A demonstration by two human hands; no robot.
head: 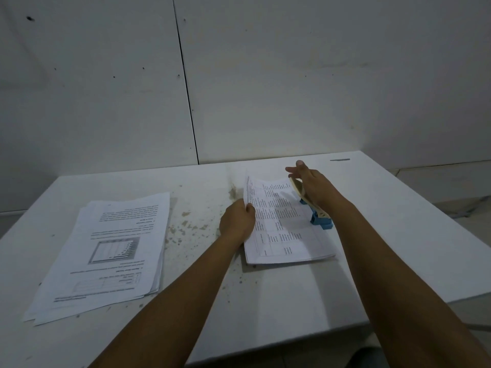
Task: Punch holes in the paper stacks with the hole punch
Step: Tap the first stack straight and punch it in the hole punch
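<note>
A thin stack of printed sheets (285, 224) lies right of the table's middle, its right edge pushed into a blue hole punch (320, 220) with a cream lever. My left hand (237, 221) grips the stack's left edge, thumb on top. My right hand (312, 183) rests on the punch's raised lever with fingers stretched out straight. A thicker stack of printed papers (106, 251) lies apart on the table's left side.
The white table (385, 235) carries brown stains and specks around its middle (186, 227). A white panelled wall stands right behind it. The table's right edge drops off to the floor. A small dark mark (339, 159) sits at the far right corner.
</note>
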